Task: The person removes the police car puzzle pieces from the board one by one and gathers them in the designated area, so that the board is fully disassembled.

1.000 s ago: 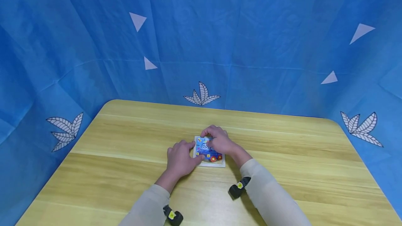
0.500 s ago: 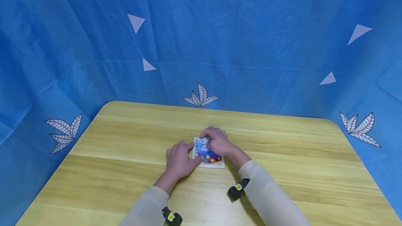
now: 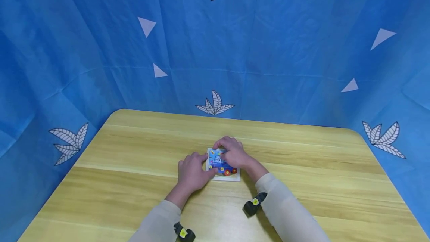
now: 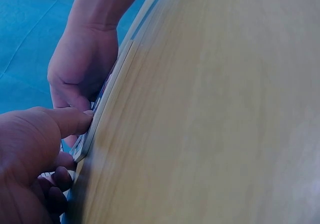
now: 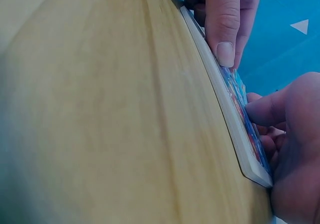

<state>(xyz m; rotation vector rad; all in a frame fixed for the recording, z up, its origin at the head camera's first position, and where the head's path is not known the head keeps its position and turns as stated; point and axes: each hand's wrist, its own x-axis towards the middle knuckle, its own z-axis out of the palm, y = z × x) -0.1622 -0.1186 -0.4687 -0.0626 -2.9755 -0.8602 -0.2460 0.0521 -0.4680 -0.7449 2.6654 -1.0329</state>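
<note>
A small flat picture puzzle [image 3: 218,163] with a white border lies on the table, printed with a blue cartoon vehicle with eyes and red wheels. My left hand [image 3: 192,173] grips its left side, thumb over the picture and fingers at the edge. The right hand [image 3: 236,154] bends over the upper right part, index finger at the far edge and thumb on the picture, hiding that corner. In the right wrist view the puzzle's white edge [image 5: 225,103] lies along the wood, with the right thumb [image 5: 267,108] touching the printed face.
The wood-grain table [image 3: 302,167] stretches around the puzzle on every side. A blue curtain [image 3: 285,29] with white leaves and triangles hangs behind it and at both sides. Black wrist cameras [image 3: 250,208] sit on both light sleeves [image 3: 158,217].
The head view has shifted very slightly, so the whole scene sits a few pixels lower. Both hands keep nearly the same place and pose on the puzzle.
</note>
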